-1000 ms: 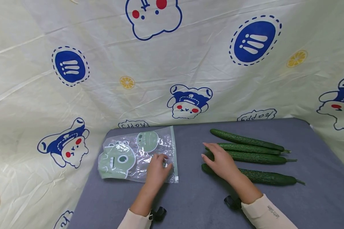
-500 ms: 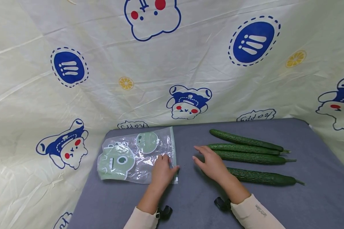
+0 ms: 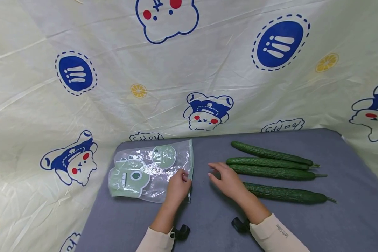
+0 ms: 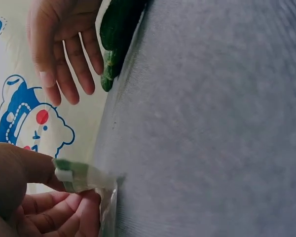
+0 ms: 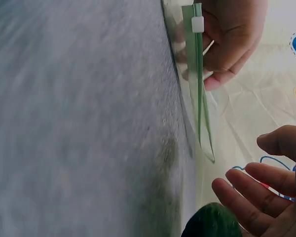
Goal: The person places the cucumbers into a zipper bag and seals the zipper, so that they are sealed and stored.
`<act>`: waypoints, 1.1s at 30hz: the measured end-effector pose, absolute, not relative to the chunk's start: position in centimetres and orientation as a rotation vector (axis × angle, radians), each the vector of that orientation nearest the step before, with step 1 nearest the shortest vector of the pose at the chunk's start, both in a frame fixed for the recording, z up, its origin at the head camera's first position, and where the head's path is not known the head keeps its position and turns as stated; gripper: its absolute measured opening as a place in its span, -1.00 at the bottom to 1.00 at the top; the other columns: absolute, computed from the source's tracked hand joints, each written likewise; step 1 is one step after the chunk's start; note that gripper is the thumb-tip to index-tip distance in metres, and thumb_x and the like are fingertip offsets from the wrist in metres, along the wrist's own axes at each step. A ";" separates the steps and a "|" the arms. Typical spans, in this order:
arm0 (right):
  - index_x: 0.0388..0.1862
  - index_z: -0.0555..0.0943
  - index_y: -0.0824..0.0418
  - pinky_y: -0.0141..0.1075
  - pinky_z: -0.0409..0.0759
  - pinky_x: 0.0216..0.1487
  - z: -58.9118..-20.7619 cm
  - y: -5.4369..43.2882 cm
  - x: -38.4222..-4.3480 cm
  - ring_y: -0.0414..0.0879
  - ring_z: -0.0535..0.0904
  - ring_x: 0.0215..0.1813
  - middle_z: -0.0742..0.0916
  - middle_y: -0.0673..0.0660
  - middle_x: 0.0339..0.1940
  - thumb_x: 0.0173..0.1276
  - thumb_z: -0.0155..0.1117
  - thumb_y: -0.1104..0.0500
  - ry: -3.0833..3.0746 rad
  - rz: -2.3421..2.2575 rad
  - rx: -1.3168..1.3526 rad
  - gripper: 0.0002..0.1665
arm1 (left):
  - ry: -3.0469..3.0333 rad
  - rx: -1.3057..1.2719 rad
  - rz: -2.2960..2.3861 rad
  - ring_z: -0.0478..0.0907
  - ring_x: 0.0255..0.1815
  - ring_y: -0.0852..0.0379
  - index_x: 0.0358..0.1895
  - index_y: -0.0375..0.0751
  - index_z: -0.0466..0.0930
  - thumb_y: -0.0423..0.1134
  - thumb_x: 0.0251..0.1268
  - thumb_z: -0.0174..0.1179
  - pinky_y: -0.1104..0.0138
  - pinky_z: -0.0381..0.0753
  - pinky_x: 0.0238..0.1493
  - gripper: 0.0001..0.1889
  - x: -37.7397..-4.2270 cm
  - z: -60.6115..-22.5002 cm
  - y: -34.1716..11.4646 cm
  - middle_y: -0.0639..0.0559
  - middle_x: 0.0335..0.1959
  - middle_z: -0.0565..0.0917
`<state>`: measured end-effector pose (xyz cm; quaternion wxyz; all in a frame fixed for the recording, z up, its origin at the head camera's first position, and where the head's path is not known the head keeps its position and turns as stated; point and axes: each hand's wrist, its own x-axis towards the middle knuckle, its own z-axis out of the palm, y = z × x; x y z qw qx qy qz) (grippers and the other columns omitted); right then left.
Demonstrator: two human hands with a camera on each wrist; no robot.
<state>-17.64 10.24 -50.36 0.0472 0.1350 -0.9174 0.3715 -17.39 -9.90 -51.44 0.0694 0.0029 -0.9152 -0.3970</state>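
A clear zip bag (image 3: 130, 180) with green cartoon prints lies on the left of the table. My left hand (image 3: 178, 187) pinches its zip edge near the front corner, thumb on one side and fingers on the other. In the right wrist view the green zip strip (image 5: 200, 84) stands raised with its white slider (image 5: 198, 24) beside the left fingers, and its far part gapes a little. My right hand (image 3: 229, 182) is held between bag and cucumbers, fingers spread and holding nothing. Closest to it is the front cucumber (image 3: 289, 194), whose left end it hides.
Several cucumbers lie on the right, stems pointing right: one at the back (image 3: 271, 153) and a touching pair (image 3: 272, 168) in the middle. The grey table (image 3: 214, 224) ends at a patterned curtain (image 3: 163, 112) behind.
My left hand has moved right to the bag's zip edge, grasped it and tilted it up. My right hand has drawn left, away from the cucumbers toward the bag.
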 end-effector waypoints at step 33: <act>0.01 0.61 0.20 -0.38 0.47 -0.47 -50.3 7.6 -17.5 -0.17 0.58 -0.51 0.72 0.05 -0.46 0.51 0.20 0.19 -2.607 1.743 0.179 -0.82 | -2.440 0.018 -1.883 0.47 -0.66 0.28 -0.16 -0.30 0.56 -0.39 0.25 0.13 0.43 0.57 -0.62 -0.87 -16.9 -48.1 -8.9 0.09 -0.49 0.52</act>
